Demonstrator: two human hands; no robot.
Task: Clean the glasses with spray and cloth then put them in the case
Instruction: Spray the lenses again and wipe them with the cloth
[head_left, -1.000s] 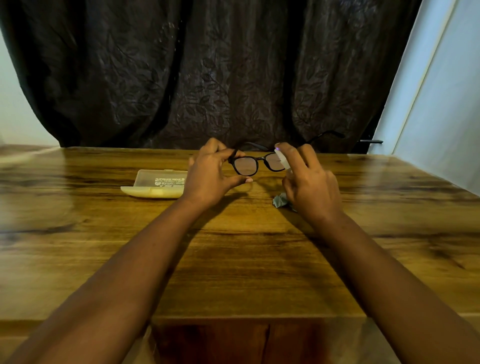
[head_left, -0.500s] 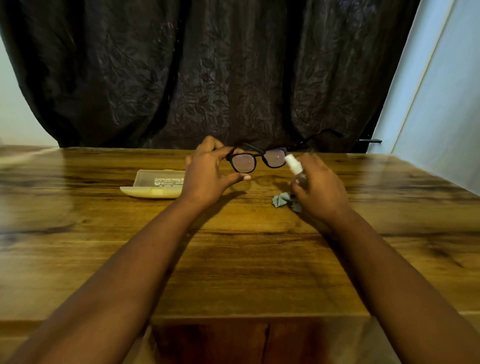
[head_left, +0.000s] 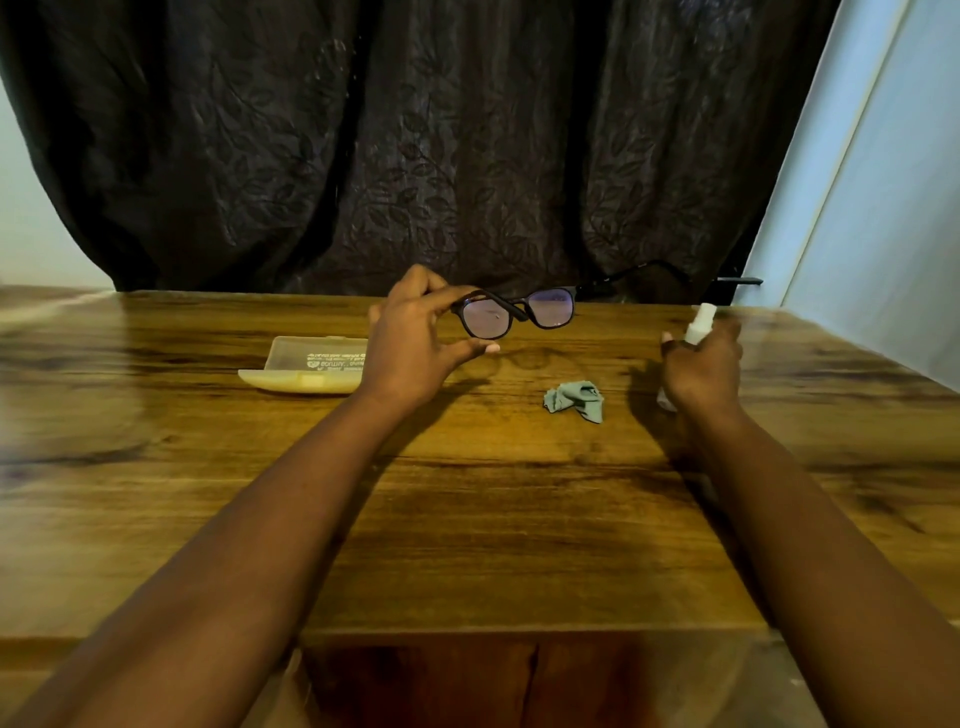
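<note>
Black-framed glasses (head_left: 519, 312) hang above the far middle of the wooden table (head_left: 493, 519), temples unfolded toward the curtain. My left hand (head_left: 415, 348) pinches their left lens rim between thumb and fingers. My right hand (head_left: 701, 369) grips a small white spray bottle (head_left: 698, 325), upright and low over the table at the right. A crumpled grey-green cloth (head_left: 575, 400) lies on the table between my hands. The translucent yellowish case (head_left: 306, 366) lies open left of my left hand.
A dark patterned curtain (head_left: 415, 145) hangs right behind the table's far edge. A pale wall (head_left: 883, 208) runs along the right side. The table's near edge has a dark panel (head_left: 519, 680) beneath it.
My right hand has carried the spray bottle away from the glasses, to the right and down toward the table, uncovering the cloth. My left hand has kept holding the glasses, slightly raised.
</note>
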